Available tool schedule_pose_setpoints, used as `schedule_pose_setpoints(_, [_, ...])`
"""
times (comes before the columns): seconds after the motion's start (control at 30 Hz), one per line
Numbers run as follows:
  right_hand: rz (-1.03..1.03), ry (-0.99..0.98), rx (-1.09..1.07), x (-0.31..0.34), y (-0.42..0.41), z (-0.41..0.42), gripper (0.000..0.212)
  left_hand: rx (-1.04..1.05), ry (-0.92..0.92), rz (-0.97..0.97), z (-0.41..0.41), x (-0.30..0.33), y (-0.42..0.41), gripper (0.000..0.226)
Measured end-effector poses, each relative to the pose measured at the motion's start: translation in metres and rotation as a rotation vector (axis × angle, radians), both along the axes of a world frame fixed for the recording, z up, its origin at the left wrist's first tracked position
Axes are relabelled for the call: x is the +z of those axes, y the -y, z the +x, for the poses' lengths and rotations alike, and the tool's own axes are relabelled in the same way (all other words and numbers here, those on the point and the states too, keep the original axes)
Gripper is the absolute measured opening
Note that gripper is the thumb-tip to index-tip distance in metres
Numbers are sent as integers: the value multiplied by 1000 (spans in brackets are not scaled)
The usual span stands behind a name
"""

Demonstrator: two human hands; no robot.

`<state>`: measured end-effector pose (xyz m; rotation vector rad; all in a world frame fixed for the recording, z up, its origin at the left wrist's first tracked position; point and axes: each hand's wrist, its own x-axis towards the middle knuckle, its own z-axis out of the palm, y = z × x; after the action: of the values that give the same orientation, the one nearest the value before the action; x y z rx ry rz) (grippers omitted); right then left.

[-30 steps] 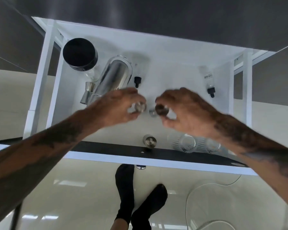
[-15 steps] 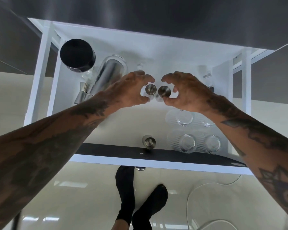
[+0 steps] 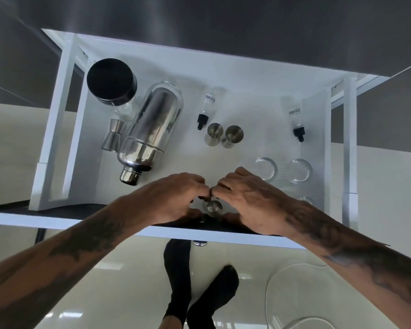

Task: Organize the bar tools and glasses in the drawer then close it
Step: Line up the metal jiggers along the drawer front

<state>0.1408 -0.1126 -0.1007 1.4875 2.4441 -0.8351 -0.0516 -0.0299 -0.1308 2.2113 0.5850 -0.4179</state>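
The white drawer (image 3: pixel 223 74) stands pulled out below me. Near its front edge stands a small steel cup (image 3: pixel 214 207). My left hand (image 3: pixel 171 198) and my right hand (image 3: pixel 249 200) curl around it from both sides, fingertips meeting behind it and thumbs in front. Two matching steel cups (image 3: pixel 214 134) (image 3: pixel 233 135) stand side by side in the middle. On the left lie a steel shaker (image 3: pixel 152 124) and a jigger (image 3: pixel 113 136), beside a black-lidded jar (image 3: pixel 111 80). Ribbed glasses (image 3: pixel 266 168) (image 3: pixel 298 170) stand at the right.
Two dropper bottles (image 3: pixel 207 108) (image 3: pixel 296 119) lie toward the back of the drawer. A further glass (image 3: pixel 305 200) is half hidden behind my right wrist. Below the drawer front (image 3: pixel 81 222) are my black-socked feet (image 3: pixel 178 269) and a white cable (image 3: pixel 282 269) on the glossy floor.
Both hands set their two steel cups down side by side in the middle of the drawer, then drew back to the front and closed around the third cup.
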Motion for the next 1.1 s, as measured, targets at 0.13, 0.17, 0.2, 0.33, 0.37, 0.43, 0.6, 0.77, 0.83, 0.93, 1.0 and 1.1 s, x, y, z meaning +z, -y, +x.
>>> schedule_pose_setpoints(0.13, [-15, -36, -35, -6, -1, -4, 24, 24, 5, -40, 2, -7, 5, 30])
schedule_pose_setpoints(0.17, [-31, -50, -49, -6, -1, -5, 22, 44, 0, -50, 2, -7, 4, 29])
schedule_pose_setpoints(0.2, [-42, -57, -56, -7, -2, -5, 21, 73, 0, -64, 2, -6, 3, 28])
schedule_pose_setpoints(0.33, [-15, -19, -62, -12, -2, -4, 17, 173, 54, -106, 2, -4, 0, 28])
schedule_pose_setpoints(0.37, [14, 5, -64, -13, -3, -3, 17, 184, 85, -104, 3, -4, -1, 28])
schedule_pose_setpoints(0.43, [84, 36, -85, -11, -9, 2, 26, 225, 155, -109, 8, -1, -7, 32])
schedule_pose_setpoints(0.6, [150, 95, -244, -7, -42, 24, 36, 360, 321, -33, 35, 2, -34, 24])
schedule_pose_setpoints(0.77, [152, 192, -247, -6, -53, 23, 35, 525, 278, 39, 47, 4, -33, 14])
schedule_pose_setpoints(0.83, [148, 212, -276, -5, -53, 19, 36, 616, 269, 194, 41, 8, -29, 12])
schedule_pose_setpoints(0.93, [127, 221, -285, 0, -51, 15, 37, 736, 246, 588, 13, 14, -34, 27])
schedule_pose_setpoints(1.0, [157, 197, -311, 9, -48, 15, 40, 757, 14, 646, -7, 13, -43, 60])
schedule_pose_setpoints(1.1, [305, 182, -420, 26, -42, 18, 40, 674, -312, 566, -17, 8, -52, 95])
